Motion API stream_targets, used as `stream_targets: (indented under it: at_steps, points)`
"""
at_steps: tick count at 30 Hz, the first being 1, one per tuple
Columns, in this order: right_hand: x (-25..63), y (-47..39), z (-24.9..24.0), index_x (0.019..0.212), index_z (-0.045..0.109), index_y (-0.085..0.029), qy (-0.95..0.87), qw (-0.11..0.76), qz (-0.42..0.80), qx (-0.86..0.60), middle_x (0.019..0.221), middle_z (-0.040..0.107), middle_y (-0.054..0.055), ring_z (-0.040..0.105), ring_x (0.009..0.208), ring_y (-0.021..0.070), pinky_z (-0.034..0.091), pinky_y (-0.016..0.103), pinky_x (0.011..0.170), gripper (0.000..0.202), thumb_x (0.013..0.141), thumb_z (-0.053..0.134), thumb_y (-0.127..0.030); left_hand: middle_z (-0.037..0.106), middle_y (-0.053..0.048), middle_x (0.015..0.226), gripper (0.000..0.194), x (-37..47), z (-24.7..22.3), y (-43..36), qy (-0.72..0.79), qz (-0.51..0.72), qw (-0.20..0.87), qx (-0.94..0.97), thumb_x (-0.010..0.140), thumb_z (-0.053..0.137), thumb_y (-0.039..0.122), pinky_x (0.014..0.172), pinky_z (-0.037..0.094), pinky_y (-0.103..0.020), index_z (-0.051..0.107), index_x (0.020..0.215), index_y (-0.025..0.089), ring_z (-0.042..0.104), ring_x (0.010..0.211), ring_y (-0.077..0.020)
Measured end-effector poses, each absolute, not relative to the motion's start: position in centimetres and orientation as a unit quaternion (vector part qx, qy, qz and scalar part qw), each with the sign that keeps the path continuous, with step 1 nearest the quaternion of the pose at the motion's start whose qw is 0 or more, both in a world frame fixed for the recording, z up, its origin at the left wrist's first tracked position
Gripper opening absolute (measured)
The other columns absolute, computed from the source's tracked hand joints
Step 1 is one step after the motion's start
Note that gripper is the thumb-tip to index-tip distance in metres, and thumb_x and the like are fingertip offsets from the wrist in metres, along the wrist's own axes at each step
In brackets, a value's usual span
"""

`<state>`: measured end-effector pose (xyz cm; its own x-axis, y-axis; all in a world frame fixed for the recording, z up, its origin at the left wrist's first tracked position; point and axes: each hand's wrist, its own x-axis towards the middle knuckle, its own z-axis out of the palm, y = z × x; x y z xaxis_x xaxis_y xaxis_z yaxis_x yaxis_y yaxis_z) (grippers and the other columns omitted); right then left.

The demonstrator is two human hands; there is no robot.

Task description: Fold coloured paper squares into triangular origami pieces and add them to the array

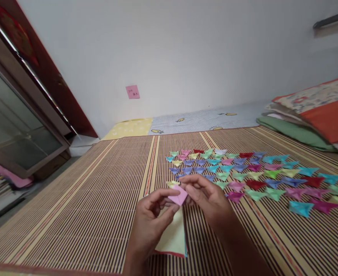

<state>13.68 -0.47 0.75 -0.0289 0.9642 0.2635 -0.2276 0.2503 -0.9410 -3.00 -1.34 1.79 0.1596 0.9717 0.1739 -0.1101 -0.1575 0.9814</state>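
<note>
Between my two hands is a small pink folded paper, diamond-shaped with a crease down its middle. My left hand pinches its left side between thumb and fingers. At its right edge, my right hand closes thumb and fingers on it. Below them a pale yellow sheet of paper, with red and blue edges showing under it, lies on the striped mat. Just beyond and to the right stand rows of small folded paper boats in many colours, such as a cyan one and a magenta one.
A folded green cloth and an orange patterned cushion are stacked at the right. Along the white wall runs a checked bedsheet. A pink note is on the wall. A glass-paned door stands at the left.
</note>
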Motion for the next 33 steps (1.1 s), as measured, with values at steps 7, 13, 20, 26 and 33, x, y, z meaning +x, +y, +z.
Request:
stream_targets:
  at_steps: [7,13,20,26,33]
  points:
    - [14.1,-0.9,1.6,0.089,0.075,-0.023,-0.609,0.587,0.440,-0.300,0.092,0.069,0.002,0.067,0.091,0.0188,0.053,0.033,0.083,0.006,0.086,0.072,-0.019,0.076,-0.002,0.077,0.013,-3.7,1.6,-1.1,0.393,0.554,0.486,0.550,0.077,0.082,0.020,0.061,0.052,-0.014,0.083,0.089,0.023,0.066,0.067,-0.0096]
    - [13.8,-0.8,1.3,0.086,0.075,-0.024,-0.629,0.597,0.390,-0.310,0.094,0.069,0.002,0.067,0.094,0.0193,0.051,0.036,0.085,0.008,0.089,0.072,-0.018,0.081,-0.004,0.085,0.015,-3.5,1.9,-1.3,0.382,0.564,0.457,0.573,0.077,0.083,0.018,0.070,0.057,-0.017,0.084,0.091,0.025,0.073,0.076,-0.0133]
    - [13.6,-0.5,1.0,0.083,0.074,-0.024,-0.639,0.593,0.371,-0.319,0.091,0.069,0.001,0.067,0.091,0.0187,0.050,0.035,0.083,0.010,0.090,0.071,-0.017,0.082,-0.004,0.088,0.010,-3.2,2.2,-1.1,0.379,0.572,0.427,0.589,0.082,0.079,0.020,0.076,0.060,-0.020,0.085,0.088,0.026,0.076,0.081,-0.0151]
    - [12.7,-0.6,0.7,0.082,0.071,-0.022,-0.615,0.606,0.372,-0.341,0.087,0.069,0.002,0.067,0.089,0.0197,0.051,0.036,0.082,0.010,0.091,0.069,-0.020,0.080,-0.003,0.077,0.005,-2.8,1.8,-1.1,0.415,0.588,0.394,0.571,0.083,0.079,0.023,0.069,0.059,-0.022,0.083,0.080,0.022,0.074,0.073,-0.0161]
    - [11.8,-0.5,0.5,0.078,0.067,-0.021,-0.597,0.637,0.349,-0.342,0.086,0.070,0.001,0.068,0.088,0.0189,0.052,0.035,0.082,0.012,0.087,0.068,-0.014,0.078,-0.002,0.075,0.008,-2.8,1.4,-1.2,0.442,0.583,0.375,0.570,0.084,0.079,0.027,0.067,0.057,-0.021,0.080,0.079,0.020,0.072,0.070,-0.0148]
